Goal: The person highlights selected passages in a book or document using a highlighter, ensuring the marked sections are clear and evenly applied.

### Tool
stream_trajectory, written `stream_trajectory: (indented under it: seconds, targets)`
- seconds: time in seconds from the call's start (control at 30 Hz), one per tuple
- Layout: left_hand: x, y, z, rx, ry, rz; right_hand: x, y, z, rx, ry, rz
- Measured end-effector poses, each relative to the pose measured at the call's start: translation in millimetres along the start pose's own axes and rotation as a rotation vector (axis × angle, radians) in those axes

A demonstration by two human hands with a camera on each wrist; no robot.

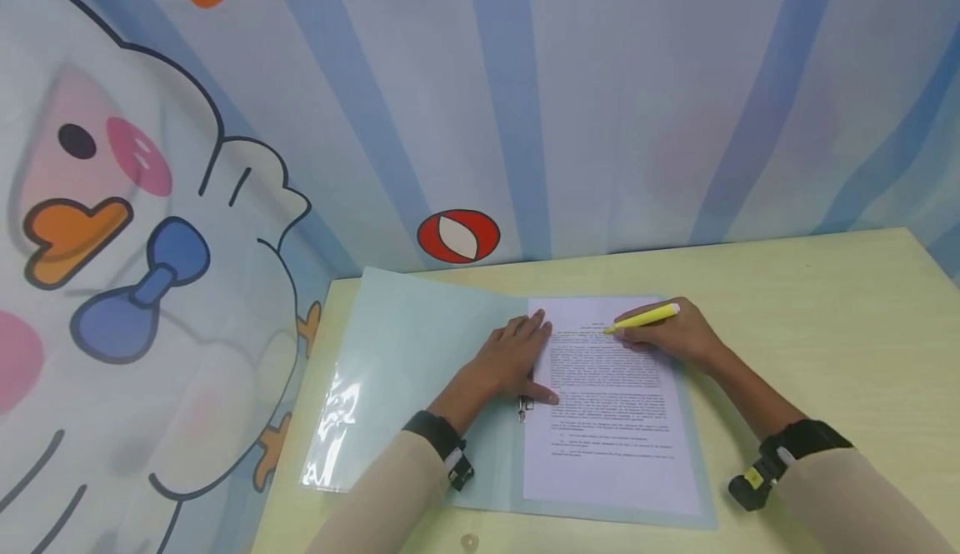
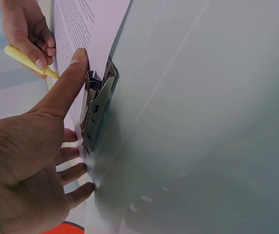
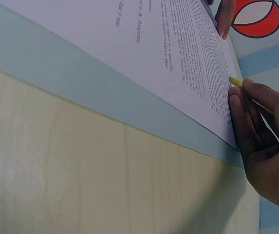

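A pale blue folder (image 1: 420,371) lies spread open, with a printed sheet (image 1: 611,487) on its right side. My right hand (image 1: 675,333) pinches a yellow highlighter (image 1: 648,315), its tip right at the upper lines of text. A faint yellow tint shows along a line left of the tip. Across the folder's middle, my left hand (image 1: 516,360) rests with fingers spread, fingertips and thumb at the sheet's left edge. Under that palm, the left wrist view shows a metal clip (image 2: 95,109) at the fold, partly covered by the thumb.
The light wooden table (image 1: 825,321) extends right of the folder. A glossy clear pocket (image 1: 337,421) covers the folder's left edge. Behind the table's back edge stands a striped blue backdrop (image 1: 615,121) with a cartoon duck. A small round mark (image 1: 469,542) is near the front.
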State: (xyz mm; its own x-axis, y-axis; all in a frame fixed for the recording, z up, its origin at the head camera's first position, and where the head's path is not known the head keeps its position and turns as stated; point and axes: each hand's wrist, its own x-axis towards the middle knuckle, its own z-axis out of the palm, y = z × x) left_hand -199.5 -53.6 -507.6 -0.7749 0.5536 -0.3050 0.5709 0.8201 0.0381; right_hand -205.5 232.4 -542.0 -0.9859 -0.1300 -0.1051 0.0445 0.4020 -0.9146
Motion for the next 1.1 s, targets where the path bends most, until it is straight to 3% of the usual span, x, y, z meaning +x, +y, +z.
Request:
stream_trajectory:
  seconds: [1.1]
  targets:
    - [1.3, -1.4, 2.6, 0.002, 0.013, 0.002, -0.6, 5.3, -5.9, -0.004, -0.001, 0.024]
